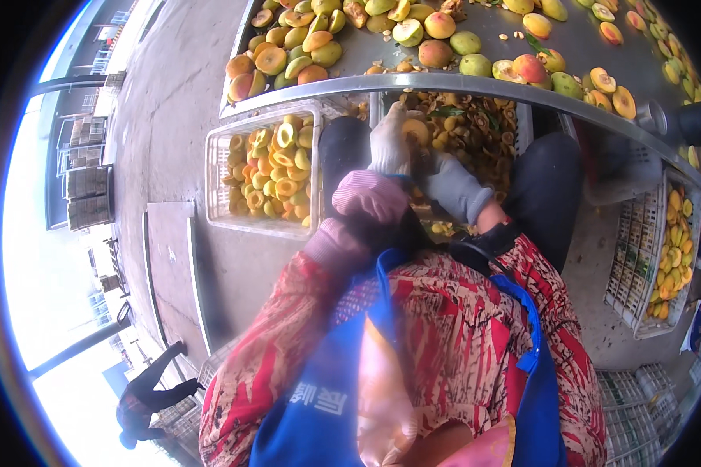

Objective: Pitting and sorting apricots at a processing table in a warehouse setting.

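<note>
My left hand, in a white glove with a pink sleeve cuff behind it, is closed around a piece of yellow-orange peach-like fruit. Close below it, my right hand wears a grey-white glove. Its fingers curl in toward the fruit, and what they hold is blurred and hidden. Both hands are over a crate of brownish fruit scraps and pits between my knees. Just beyond them runs the metal rim of a sorting table, with whole and halved fruit lying on it.
On the left, a white plastic crate holds halved yellow fruit. Another crate with yellow pieces stands at the right. Stacked crates are at the lower right. A person walks at the lower left, near a flat metal-edged platform.
</note>
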Motion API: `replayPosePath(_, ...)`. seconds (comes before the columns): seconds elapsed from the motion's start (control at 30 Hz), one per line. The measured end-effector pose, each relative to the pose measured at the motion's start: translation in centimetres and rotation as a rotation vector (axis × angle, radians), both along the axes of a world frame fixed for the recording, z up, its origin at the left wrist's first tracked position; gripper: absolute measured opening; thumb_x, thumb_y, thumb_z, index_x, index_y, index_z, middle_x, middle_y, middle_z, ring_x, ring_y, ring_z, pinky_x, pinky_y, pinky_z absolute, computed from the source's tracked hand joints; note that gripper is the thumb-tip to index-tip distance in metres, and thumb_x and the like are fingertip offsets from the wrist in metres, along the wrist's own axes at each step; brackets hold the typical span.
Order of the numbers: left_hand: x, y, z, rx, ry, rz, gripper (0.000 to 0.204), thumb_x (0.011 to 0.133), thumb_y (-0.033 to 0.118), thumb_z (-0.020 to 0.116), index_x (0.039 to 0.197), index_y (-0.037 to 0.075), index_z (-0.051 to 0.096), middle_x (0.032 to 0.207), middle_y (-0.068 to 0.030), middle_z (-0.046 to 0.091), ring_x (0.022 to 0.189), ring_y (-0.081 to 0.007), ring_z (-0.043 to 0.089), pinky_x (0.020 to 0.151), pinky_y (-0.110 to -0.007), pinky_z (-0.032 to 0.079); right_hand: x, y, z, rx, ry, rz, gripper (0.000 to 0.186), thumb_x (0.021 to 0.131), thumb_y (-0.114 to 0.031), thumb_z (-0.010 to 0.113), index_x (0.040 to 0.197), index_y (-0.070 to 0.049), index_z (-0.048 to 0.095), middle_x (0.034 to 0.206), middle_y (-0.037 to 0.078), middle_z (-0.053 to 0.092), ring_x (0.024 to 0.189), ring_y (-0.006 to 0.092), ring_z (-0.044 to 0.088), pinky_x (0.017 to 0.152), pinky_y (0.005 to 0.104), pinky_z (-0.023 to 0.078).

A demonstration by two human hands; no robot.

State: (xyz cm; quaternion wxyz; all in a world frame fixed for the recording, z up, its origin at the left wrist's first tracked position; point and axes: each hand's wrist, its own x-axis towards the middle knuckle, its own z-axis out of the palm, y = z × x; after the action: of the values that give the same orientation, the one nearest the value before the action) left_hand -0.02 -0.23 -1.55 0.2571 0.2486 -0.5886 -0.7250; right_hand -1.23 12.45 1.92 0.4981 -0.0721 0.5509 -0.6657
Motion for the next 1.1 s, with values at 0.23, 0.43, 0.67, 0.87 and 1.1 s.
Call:
replayPosePath(0.23,0.2,-3.3,-2.3,0.124,-0.413,-0.217,0.044,0.09,0.043,0.052,0.104,0.002,0.06,0.074,-0.0091,0.062,0.054,-0.0177,0.057,0.046,-0.026,0.047,-0.5,0.4,-1.7,0.18,0.388,0.219,0.018,0.089,-0.022,0.056,0.098,-0.008,0.061,0.068,-0.001,0.057,0.05,0.0079,0.048,0.044,0.0239,0.037)
replayPosePath(0.43,1.4,-0.6,1.5,0.097,-0.205,-0.038,0.048,0.092,0.046,0.047,0.099,0.003,0.066,0.073,-0.0075,0.062,0.056,-0.0141,0.056,0.049,-0.029,0.046,-0.4,1.0,0.3,-0.026,-0.095,0.107,0.014,0.088,-0.022,0.058,0.095,-0.011,0.064,0.069,-0.003,0.058,0.05,0.0053,0.046,0.043,0.0224,0.035)
replayPosePath(0.67,0.2,-1.2,3.0,0.006,-0.585,-0.306,0.056,0.096,0.046,0.035,0.1,-0.001,0.065,0.082,-0.0145,0.066,0.069,-0.0215,0.064,0.061,-0.029,0.053,-0.5,0.7,0.1,0.114,0.253,0.244,0.012,0.087,-0.02,0.058,0.094,-0.011,0.064,0.068,-0.004,0.057,0.05,0.0044,0.047,0.043,0.0222,0.035)
replayPosePath(0.87,0.3,-0.5,1.1,0.322,-0.336,-0.002,0.046,0.095,0.039,0.043,0.091,-0.001,0.065,0.072,-0.0111,0.065,0.053,-0.0169,0.059,0.056,-0.028,0.052,-0.3,0.8,-1.1,0.004,-0.125,0.208,0.012,0.085,-0.018,0.06,0.091,-0.009,0.065,0.066,-0.003,0.056,0.046,0.0049,0.044,0.041,0.0213,0.032)
replayPosePath(1.1,0.5,1.3,4.1,0.61,-0.177,0.036,0.046,0.096,0.034,0.043,0.087,-0.007,0.062,0.074,-0.0147,0.065,0.055,-0.0206,0.059,0.055,-0.025,0.052,-1.0,1.4,1.2,0.104,0.037,0.293,0.011,0.084,-0.019,0.061,0.086,-0.009,0.065,0.062,-0.003,0.054,0.046,0.0049,0.044,0.039,0.0207,0.031)
